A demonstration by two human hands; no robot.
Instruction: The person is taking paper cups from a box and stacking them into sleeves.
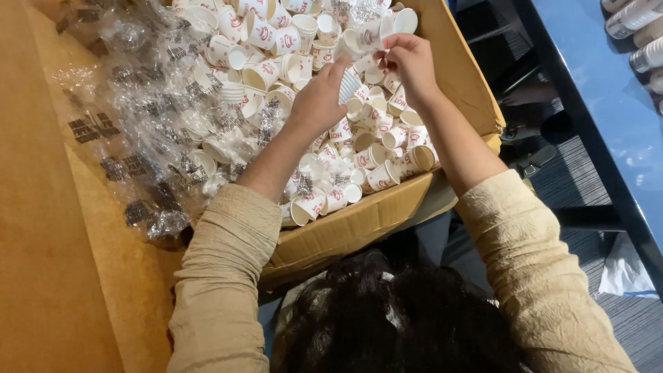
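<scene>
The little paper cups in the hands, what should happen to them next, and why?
Probably slide the cup in the right hand onto the short stack of cups in the left hand. Both hands meet above the cardboard box, which is heaped with loose paper cups, so nesting one more looks likeliest.

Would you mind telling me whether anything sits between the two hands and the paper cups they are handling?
Nothing visible does. The left hand and right hand already touch paper cups directly, above the loose cups in the cardboard box.

Matt paper cups (382,175) (glossy plastic wrap (148,103))
</scene>
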